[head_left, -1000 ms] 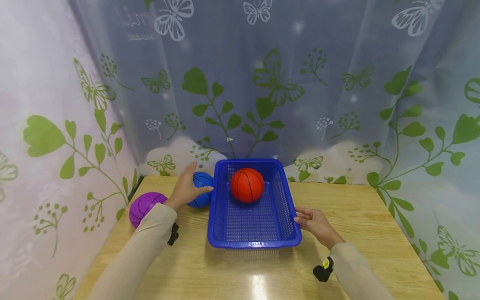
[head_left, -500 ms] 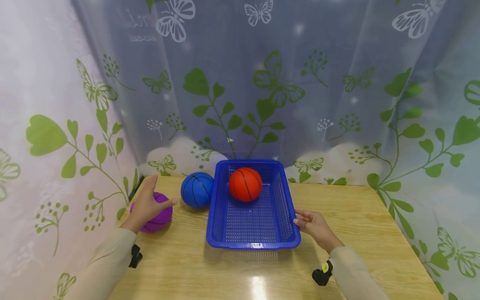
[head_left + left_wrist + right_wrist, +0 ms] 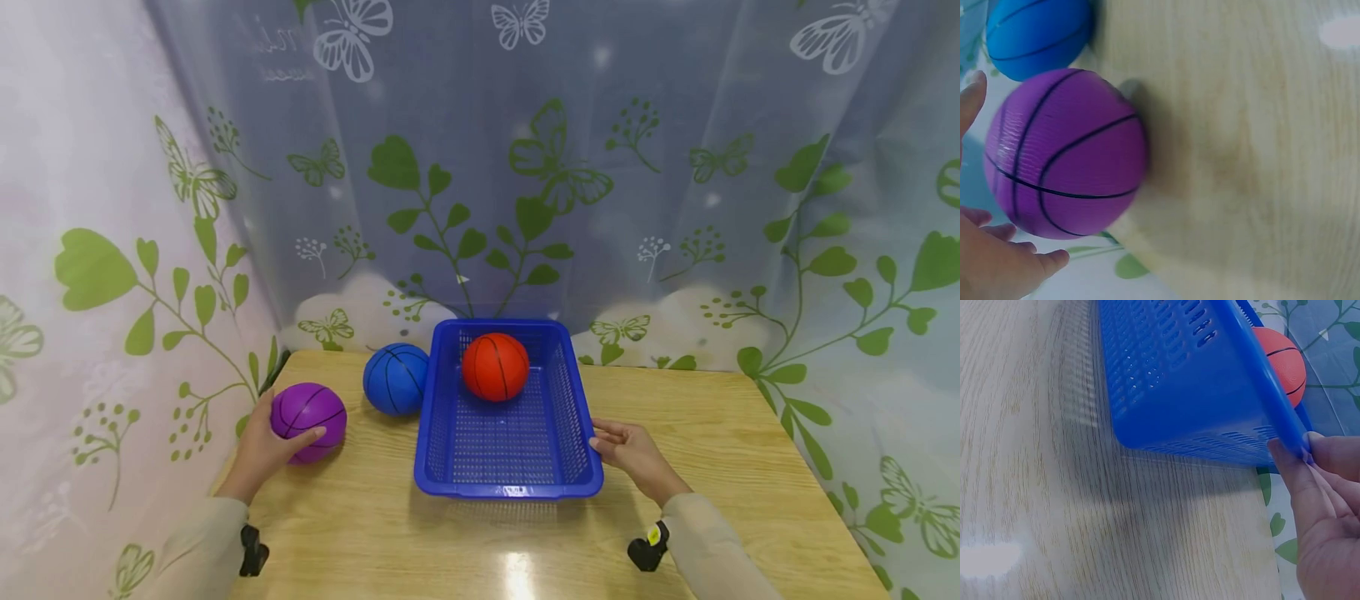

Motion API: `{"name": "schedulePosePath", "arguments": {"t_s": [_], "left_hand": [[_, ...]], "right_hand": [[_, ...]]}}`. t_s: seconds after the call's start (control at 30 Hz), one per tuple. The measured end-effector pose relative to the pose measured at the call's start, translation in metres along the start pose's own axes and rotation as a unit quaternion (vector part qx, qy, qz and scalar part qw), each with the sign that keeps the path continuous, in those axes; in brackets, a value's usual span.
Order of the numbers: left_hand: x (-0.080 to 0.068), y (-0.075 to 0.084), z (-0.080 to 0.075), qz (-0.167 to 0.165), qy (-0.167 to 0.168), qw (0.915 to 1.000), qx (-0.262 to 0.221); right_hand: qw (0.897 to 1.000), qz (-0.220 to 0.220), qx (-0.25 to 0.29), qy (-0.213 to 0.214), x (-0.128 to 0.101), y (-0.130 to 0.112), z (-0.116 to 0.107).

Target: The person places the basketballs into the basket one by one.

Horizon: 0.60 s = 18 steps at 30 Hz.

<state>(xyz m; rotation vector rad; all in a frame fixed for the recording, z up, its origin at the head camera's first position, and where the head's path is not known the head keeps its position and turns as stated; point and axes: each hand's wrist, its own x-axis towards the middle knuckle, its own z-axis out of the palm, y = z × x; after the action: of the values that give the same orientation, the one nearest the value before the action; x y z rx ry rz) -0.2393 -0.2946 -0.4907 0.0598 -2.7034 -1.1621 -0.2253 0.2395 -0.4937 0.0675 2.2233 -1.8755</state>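
Near the table's left edge, left grip [image 3: 262,450] cups purple ball [image 3: 309,411]; right grip [image 3: 633,454] pinches basket rim [image 3: 592,467]

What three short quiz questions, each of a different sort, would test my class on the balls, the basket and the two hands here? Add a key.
1. True or false: the orange ball lies inside the blue basket.
2. Which ball does the left hand hold? A purple, B blue, C orange.
3. Fill in: the right hand grips the basket's ____.

Key: 1 true. 2 A, the purple ball; the blue ball sits untouched beside the basket. 3 rim.
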Motion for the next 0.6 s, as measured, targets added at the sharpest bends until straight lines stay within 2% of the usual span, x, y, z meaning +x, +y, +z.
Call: {"name": "schedulePosePath", "arguments": {"t_s": [0.3, 0.43, 0.6], "left_hand": [[0.000, -0.020, 0.013, 0.012, 0.045, 0.9989, -0.011], [-0.001, -0.022, 0.017, 0.015, 0.064, 0.9977, -0.017], [-0.001, -0.020, 0.020, 0.019, 0.063, 0.9976, -0.024]], "right_hand": [[1.000, 0.000, 0.008, -0.006, 0.001, 0.002, -0.001], [1.000, -0.001, 0.016, -0.019, 0.002, 0.003, -0.003], [0.999, -0.007, 0.023, -0.034, 0.003, 0.004, -0.004]]}}
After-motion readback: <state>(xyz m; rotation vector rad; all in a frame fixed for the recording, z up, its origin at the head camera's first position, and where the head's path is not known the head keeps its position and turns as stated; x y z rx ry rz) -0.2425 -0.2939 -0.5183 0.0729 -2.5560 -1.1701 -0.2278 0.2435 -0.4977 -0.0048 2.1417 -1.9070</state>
